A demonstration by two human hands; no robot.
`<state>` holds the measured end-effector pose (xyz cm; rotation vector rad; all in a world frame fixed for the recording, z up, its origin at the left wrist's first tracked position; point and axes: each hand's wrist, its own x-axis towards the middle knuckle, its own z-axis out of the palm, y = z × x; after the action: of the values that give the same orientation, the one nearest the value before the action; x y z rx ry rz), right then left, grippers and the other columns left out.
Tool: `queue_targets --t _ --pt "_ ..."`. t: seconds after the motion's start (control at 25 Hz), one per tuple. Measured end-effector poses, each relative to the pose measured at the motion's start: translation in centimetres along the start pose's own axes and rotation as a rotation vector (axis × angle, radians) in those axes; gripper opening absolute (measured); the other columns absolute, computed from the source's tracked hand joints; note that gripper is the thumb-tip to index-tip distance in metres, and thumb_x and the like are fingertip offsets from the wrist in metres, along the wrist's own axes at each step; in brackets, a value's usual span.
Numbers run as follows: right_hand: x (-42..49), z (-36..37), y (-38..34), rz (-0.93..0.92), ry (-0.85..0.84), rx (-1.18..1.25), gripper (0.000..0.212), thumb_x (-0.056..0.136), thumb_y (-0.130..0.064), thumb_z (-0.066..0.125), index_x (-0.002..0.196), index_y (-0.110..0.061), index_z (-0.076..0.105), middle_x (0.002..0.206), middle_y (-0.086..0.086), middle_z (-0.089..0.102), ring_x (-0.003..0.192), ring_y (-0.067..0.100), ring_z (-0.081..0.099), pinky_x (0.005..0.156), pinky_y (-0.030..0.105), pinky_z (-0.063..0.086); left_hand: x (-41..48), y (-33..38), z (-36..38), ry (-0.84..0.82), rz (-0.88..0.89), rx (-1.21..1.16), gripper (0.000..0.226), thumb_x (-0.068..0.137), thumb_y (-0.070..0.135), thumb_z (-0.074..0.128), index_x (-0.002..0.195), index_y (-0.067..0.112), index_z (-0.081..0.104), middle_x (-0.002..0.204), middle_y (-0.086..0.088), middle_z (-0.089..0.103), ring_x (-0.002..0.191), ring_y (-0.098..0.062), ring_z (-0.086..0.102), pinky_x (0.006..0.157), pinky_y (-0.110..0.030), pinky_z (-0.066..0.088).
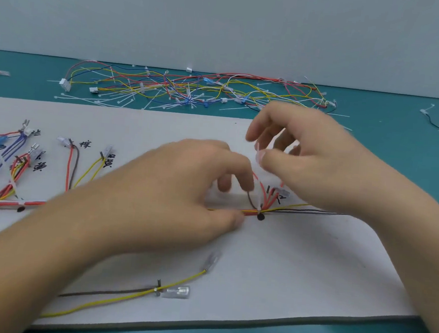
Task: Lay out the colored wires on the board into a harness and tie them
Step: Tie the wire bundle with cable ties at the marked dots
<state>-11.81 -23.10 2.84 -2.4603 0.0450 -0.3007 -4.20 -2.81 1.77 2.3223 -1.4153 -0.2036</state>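
Observation:
A white board [284, 263] lies on the teal table with a bundle of colored wires [251, 211] running across its middle. My left hand [174, 189] holds the bundle down, thumb and curled fingers pinching it just left of a black dot [261, 217]. A white cable tie [260, 156] rises from the bundle at that dot. My right hand [313, 158] pinches the tie's upper end between thumb and forefinger. Red wires [267, 193] branch up from the dot under the right hand.
Branch wires with terminals [22, 156] fan out at the board's left by handwritten labels. A yellow and a brown wire [124, 294] with clear terminals lie near the front edge. A heap of finished harnesses and loose cable ties [187, 90] sits behind the board.

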Motion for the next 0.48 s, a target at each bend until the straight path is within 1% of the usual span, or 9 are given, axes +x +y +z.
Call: queue_targets --t 0.04,0.08,0.12,0.16,0.2,0.24,0.32,0.4,0.48 --pt "0.0 0.3 -0.1 0.01 -0.055 -0.093 0.024 0.093 -0.018 0.06 0.107 -0.037 0.063 0.104 -0.015 0.06 0.09 0.011 0.059 0.075 0.031 0.053 -0.3 -0.6 -0.9 -0.028 -0.018 0.072 0.052 0.065 0.074 0.055 0.114 0.058 0.051 0.101 0.028 0.053 0.096 0.004 0.051 0.084 -0.036 0.051" --pt "0.0 0.7 -0.2 0.008 -0.113 -0.191 0.027 0.096 -0.021 0.057 0.116 -0.039 0.062 0.115 -0.015 0.056 0.102 0.01 0.055 0.085 0.029 0.049 -0.6 -1.3 -1.7 -0.052 -0.049 0.135 0.059 0.059 0.079 0.054 0.115 0.061 0.048 0.104 0.03 0.05 0.099 0.006 0.048 0.085 -0.036 0.05" --pt "0.1 1.1 -0.3 0.004 -0.172 -0.279 0.032 0.099 -0.022 0.052 0.125 -0.039 0.06 0.122 -0.014 0.052 0.11 0.012 0.05 0.092 0.031 0.045 -0.9 -2.0 -2.6 -0.081 -0.093 0.174 0.063 0.053 0.081 0.054 0.113 0.064 0.047 0.107 0.032 0.049 0.101 0.008 0.047 0.084 -0.035 0.049" --pt "0.1 1.4 -0.4 0.009 -0.213 -0.343 0.035 0.101 -0.02 0.049 0.129 -0.038 0.059 0.126 -0.012 0.052 0.113 0.015 0.048 0.095 0.032 0.042 -1.1 -2.5 -3.3 -0.107 -0.135 0.186 0.064 0.048 0.082 0.056 0.11 0.065 0.048 0.109 0.034 0.049 0.101 0.01 0.049 0.083 -0.034 0.05" --pt "0.2 1.7 -0.6 0.025 -0.219 -0.376 0.035 0.102 -0.018 0.047 0.129 -0.036 0.061 0.125 -0.011 0.053 0.112 0.016 0.049 0.091 0.031 0.041 -1.3 -2.8 -3.8 -0.139 -0.179 0.185 0.064 0.044 0.083 0.057 0.105 0.065 0.052 0.109 0.036 0.051 0.098 0.012 0.051 0.08 -0.035 0.052" --pt "0.2 1.7 -1.0 0.048 -0.194 -0.383 0.034 0.101 -0.017 0.048 0.125 -0.034 0.064 0.121 -0.011 0.057 0.107 0.014 0.051 0.084 0.027 0.039 -1.4 -3.0 -4.2 -0.172 -0.213 0.177 0.064 0.042 0.084 0.058 0.103 0.064 0.056 0.106 0.037 0.055 0.093 0.012 0.055 0.077 -0.036 0.055" --pt "0.3 1.9 -1.3 0.087 -0.11 -0.383 0.026 0.098 -0.016 0.053 0.11 -0.031 0.071 0.103 -0.013 0.061 0.095 0.01 0.051 0.067 0.023 0.037 -1.5 -3.0 -4.6 -0.225 -0.25 0.149 0.061 0.042 0.085 0.059 0.097 0.06 0.062 0.094 0.037 0.062 0.08 0.008 0.063 0.07 -0.038 0.058" --pt "0.4 2.1 -1.4 0.106 -0.051 -0.401 0.022 0.096 -0.015 0.056 0.099 -0.028 0.073 0.085 -0.015 0.057 0.085 0.01 0.048 0.058 0.013 0.034 -1.3 -3.0 -4.7 -0.268 -0.258 0.113 0.053 0.045 0.082 0.06 0.089 0.056 0.068 0.078 0.031 0.069 0.069 0.004 0.067 0.067 -0.04 0.06" --pt "0.5 2.3 -1.4 0.105 -0.028 -0.414 0.023 0.093 -0.011 0.056 0.097 -0.027 0.073 0.079 -0.015 0.055 0.081 0.011 0.048 0.058 0.02 0.035 -1.2 -3.1 -4.5 -0.279 -0.252 0.112 0.044 0.049 0.077 0.059 0.084 0.054 0.07 0.071 0.028 0.07 0.065 0.003 0.067 0.066 -0.04 0.061"
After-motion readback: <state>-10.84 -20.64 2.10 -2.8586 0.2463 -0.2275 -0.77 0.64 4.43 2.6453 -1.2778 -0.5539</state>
